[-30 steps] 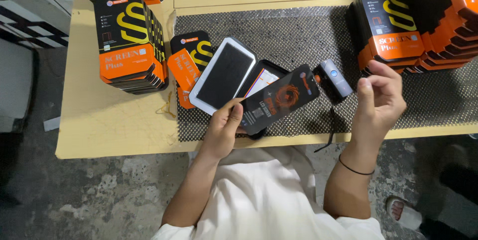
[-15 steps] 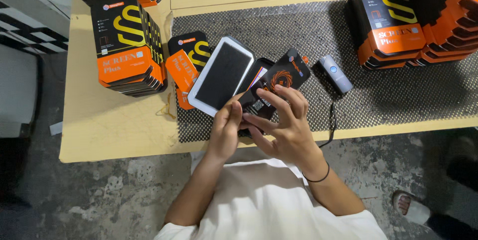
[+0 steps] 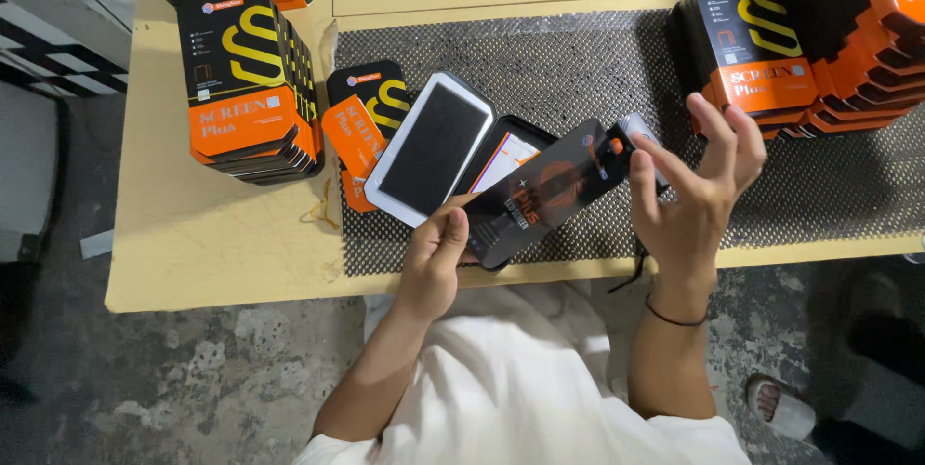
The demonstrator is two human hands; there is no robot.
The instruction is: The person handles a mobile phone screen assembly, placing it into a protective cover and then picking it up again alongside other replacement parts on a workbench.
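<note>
Black flat card (image 3: pixel 549 197) sits tilted over the mesh mat (image 3: pixel 578 60), above an open black case (image 3: pixel 501 161). White-framed screen panel (image 3: pixel 431 150) just left of it, boxed stacks beyond. Left hand (image 3: pixel 438 258) pinches the card's lower end; right hand (image 3: pixel 696 190) fingers spread, touching its upper end.

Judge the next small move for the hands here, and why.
Probably close the right hand onto the far end of the black sleeve. The left hand pinches only its near end, with the white-framed screen panel, and the right fingers are spread open beside it.
</note>
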